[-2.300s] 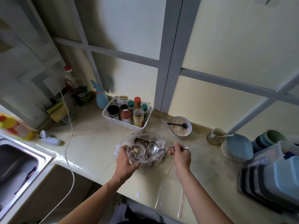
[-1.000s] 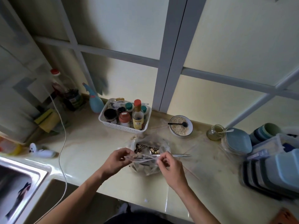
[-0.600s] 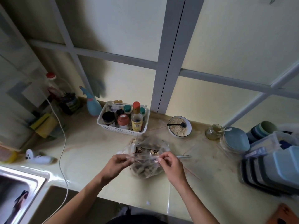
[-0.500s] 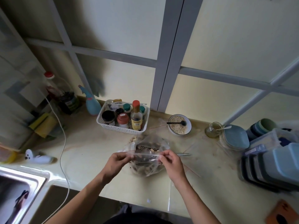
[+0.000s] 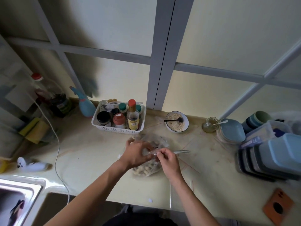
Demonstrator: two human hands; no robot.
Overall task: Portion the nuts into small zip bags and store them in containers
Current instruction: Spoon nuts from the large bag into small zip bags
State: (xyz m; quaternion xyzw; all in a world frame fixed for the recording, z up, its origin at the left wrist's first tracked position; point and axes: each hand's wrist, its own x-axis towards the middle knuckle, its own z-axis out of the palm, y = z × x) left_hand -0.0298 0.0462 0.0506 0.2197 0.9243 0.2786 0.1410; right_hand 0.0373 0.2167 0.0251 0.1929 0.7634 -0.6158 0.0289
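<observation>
A large clear bag of nuts lies on the pale counter in front of me. Over it I hold a small zip bag by its top edge. My left hand pinches the strip near its middle, and my right hand pinches it at the right end. The two hands are close together, almost touching. A metal spoon lies on the counter just right of the big bag. Flat empty zip bags lie near the counter's front edge.
A white basket of bottles stands behind the nuts. A bowl of oats with a black spoon and a glass jar sit at the back. Stacked blue containers fill the right side. A sink is at lower left.
The spoon was put down and both hands took the small bag's top edge. Since half a second ago my left hand has slid right along the strip toward my right hand.
</observation>
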